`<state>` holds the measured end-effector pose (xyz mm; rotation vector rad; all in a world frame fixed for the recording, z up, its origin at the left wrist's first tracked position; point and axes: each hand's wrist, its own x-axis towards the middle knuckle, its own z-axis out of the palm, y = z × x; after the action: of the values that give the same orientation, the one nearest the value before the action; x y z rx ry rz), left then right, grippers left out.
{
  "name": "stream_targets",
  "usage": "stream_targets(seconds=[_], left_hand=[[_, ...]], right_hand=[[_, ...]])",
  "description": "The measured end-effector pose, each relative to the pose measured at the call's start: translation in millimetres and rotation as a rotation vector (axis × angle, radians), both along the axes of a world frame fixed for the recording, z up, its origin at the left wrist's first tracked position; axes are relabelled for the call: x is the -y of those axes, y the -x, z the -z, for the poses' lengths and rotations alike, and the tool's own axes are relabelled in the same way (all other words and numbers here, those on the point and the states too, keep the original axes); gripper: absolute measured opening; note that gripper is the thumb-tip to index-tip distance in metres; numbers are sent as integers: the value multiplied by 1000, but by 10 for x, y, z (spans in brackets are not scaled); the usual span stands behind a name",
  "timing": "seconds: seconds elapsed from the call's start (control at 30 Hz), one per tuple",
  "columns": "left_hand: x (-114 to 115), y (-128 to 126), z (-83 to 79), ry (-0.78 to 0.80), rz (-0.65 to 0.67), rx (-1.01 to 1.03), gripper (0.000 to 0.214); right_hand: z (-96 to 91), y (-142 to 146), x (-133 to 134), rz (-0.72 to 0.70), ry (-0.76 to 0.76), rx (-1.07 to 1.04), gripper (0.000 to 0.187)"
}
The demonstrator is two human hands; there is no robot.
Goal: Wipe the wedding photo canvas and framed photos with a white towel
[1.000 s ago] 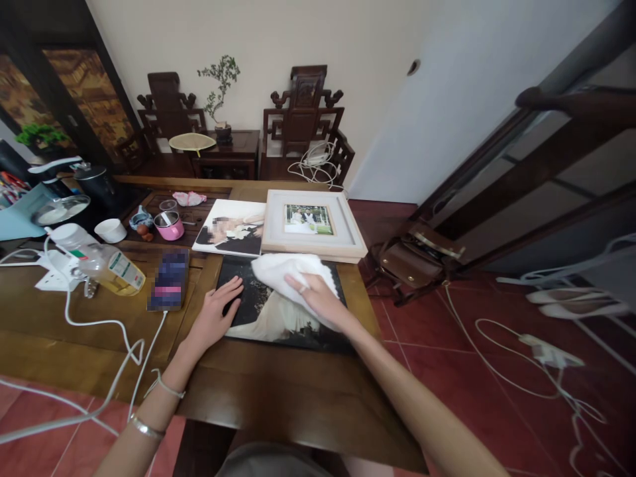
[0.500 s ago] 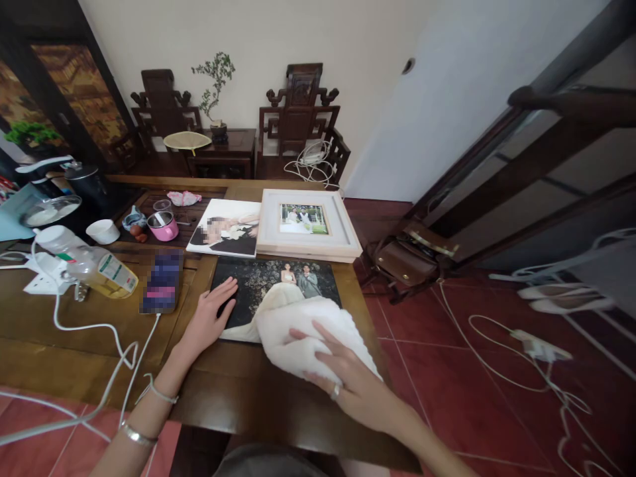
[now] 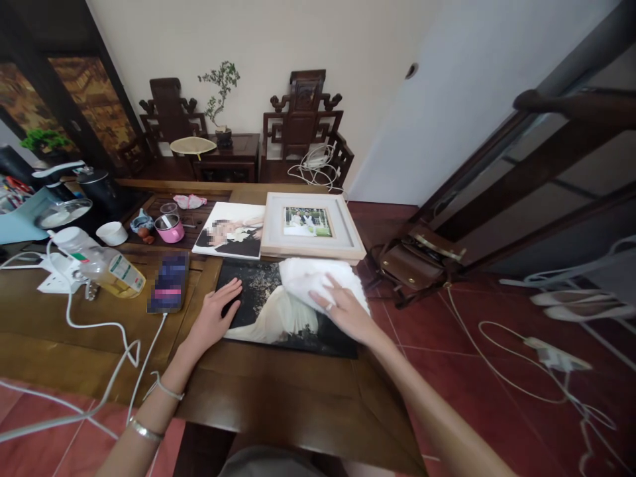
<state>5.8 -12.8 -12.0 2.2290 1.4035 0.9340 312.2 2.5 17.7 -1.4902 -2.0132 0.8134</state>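
A dark wedding photo panel lies flat on the wooden table in front of me. My left hand rests on its left edge, fingers stretched out. Under my right hand is a white cloth, pressed against the panel's upper right part; the fingers spread over the cloth and grip it. The cloth hides the couple's upper bodies, while the pale dress shows below. Just behind stand a white-framed wedding picture and a smaller photo panel, both lying flat.
To the left lie a phone on a charging cable, a tipped bottle of yellow liquid and a white power strip. A pink cup sits farther back. On the right, a brown bag is beyond the table edge.
My right hand has moved the cloth away from me across the panel, from its lower right to its upper right. My left hand stays on the panel's left edge.
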Motion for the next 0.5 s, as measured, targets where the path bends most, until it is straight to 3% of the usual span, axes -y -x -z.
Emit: stream_targets(seconds=[0.17, 0.27, 0.37, 0.5], left_hand=[[4, -3, -8, 7, -17, -26, 35], [4, 1, -8, 14, -9, -31, 35], [2, 7, -5, 16, 0, -41, 35], [-4, 11, -5, 7, 8, -44, 35]], right_hand=[[-89, 194, 728, -246, -20, 40, 36], [-180, 233, 940, -352, -20, 21, 33], [-187, 157, 792, -320, 31, -6, 36], [-87, 19, 274, -101, 78, -1, 51]])
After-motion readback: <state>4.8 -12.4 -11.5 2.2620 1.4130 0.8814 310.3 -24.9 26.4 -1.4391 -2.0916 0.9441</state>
